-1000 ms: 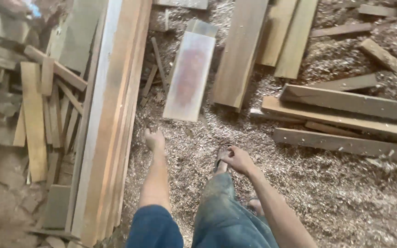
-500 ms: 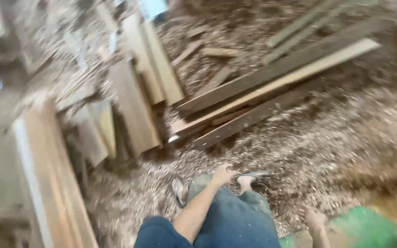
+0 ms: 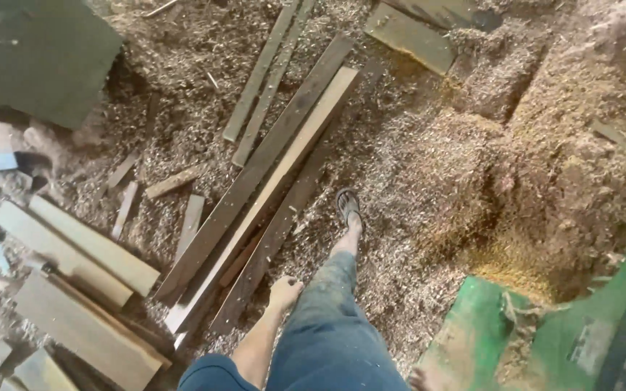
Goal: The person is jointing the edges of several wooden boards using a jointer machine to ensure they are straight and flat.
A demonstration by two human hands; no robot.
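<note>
The left hand hangs empty, fingers loosely curled, just above the near ends of long planks lying on the sawdust floor. The right hand barely shows; I cannot tell its state. The planks look stiff, heavy and splintery; best gripped at an end.
</note>
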